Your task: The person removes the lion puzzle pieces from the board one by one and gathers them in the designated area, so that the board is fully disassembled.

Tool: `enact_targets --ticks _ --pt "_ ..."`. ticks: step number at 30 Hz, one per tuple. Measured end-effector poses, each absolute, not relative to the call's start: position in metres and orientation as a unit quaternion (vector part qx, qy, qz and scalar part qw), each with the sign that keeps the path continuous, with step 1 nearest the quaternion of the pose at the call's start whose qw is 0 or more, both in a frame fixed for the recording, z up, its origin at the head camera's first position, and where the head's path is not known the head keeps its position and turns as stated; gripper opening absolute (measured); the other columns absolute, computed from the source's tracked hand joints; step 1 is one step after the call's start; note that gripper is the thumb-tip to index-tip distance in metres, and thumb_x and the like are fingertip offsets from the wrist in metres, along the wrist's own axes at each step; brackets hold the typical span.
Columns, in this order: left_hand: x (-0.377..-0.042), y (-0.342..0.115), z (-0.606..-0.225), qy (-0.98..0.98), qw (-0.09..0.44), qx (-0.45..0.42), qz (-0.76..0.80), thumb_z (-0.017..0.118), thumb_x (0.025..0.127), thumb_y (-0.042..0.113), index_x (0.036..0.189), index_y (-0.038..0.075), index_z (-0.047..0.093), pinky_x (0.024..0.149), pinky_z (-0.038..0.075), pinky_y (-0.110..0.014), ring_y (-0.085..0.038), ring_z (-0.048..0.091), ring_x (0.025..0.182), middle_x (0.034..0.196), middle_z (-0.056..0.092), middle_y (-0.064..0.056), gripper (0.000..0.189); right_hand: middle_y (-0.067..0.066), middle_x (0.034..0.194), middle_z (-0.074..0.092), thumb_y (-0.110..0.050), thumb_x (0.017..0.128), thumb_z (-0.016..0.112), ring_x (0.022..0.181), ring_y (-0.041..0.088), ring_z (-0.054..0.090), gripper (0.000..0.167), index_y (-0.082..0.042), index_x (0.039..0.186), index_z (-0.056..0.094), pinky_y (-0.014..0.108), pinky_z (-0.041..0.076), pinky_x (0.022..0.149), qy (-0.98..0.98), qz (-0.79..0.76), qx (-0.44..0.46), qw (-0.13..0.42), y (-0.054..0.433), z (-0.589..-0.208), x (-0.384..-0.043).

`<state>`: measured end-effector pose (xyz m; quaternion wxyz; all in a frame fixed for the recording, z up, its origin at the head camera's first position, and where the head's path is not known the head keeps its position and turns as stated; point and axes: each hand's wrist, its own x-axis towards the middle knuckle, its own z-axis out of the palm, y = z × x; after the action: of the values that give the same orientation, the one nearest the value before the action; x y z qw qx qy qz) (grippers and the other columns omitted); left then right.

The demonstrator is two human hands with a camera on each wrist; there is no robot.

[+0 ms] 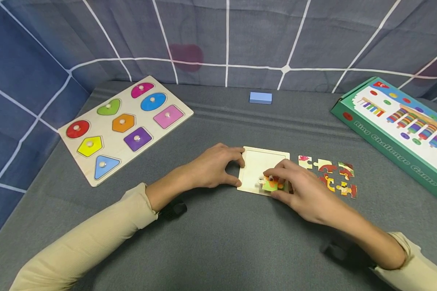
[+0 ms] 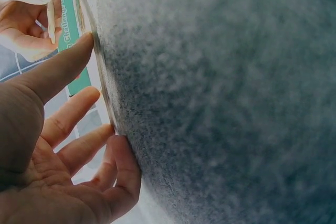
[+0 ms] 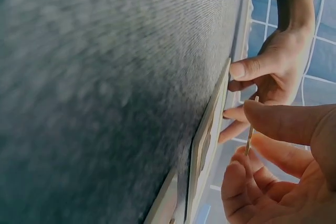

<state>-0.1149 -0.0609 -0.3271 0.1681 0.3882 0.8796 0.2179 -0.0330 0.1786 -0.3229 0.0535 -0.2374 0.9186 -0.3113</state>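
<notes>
A shallow wooden puzzle tray (image 1: 256, 163) with a raised rim lies flat in front of me. My left hand (image 1: 214, 166) touches its left edge with spread thumb and fingertips; the left wrist view shows those fingers fairly straight along the edge. Over the tray's lower right part, my right hand (image 1: 307, 192) pinches a jigsaw puzzle piece (image 1: 270, 183) printed in green and orange. Edge-on in the right wrist view, the piece (image 3: 251, 129) sits between thumb and fingertips, above the tray (image 3: 207, 140). Several loose jigsaw pieces (image 1: 325, 165) lie right of the tray, partly behind the right hand.
At the left lies a wooden shape board (image 1: 111, 119) with knobbed coloured shapes. A small blue block (image 1: 260, 98) sits at the back near the grid-patterned cloth (image 1: 204, 36). A green Ring Challenge Game box (image 1: 393, 137) stands at the right. Grey cloth (image 1: 222, 242) covers the table.
</notes>
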Motion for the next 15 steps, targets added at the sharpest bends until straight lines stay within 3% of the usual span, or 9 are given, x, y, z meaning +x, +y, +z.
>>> enact_targets --ticks 7,15 --pt "-0.115 -0.062 -0.329 0.877 0.158 0.397 0.221 0.085 0.078 0.028 0.108 0.009 0.070 0.110 0.031 -0.038 -0.026 0.049 0.130 0.143 0.052 -0.013 0.038 -0.008 0.102 0.053 -0.001 0.084 0.076 0.078 0.007 0.048 0.041 -0.011 0.122 0.067 0.025 0.042 0.065 0.910 -0.327 -0.251 0.038 0.193 -0.320 -0.025" --pt "-0.115 -0.062 -0.328 0.875 0.153 0.402 0.224 0.086 0.077 0.026 0.107 0.008 0.070 0.111 0.030 -0.038 -0.025 0.050 0.130 0.141 0.054 -0.013 0.038 -0.010 0.103 0.052 0.005 0.080 0.077 0.079 0.005 0.048 0.046 -0.011 0.122 0.068 0.022 0.042 0.065 0.911 -0.312 -0.270 0.018 0.213 -0.322 -0.019"
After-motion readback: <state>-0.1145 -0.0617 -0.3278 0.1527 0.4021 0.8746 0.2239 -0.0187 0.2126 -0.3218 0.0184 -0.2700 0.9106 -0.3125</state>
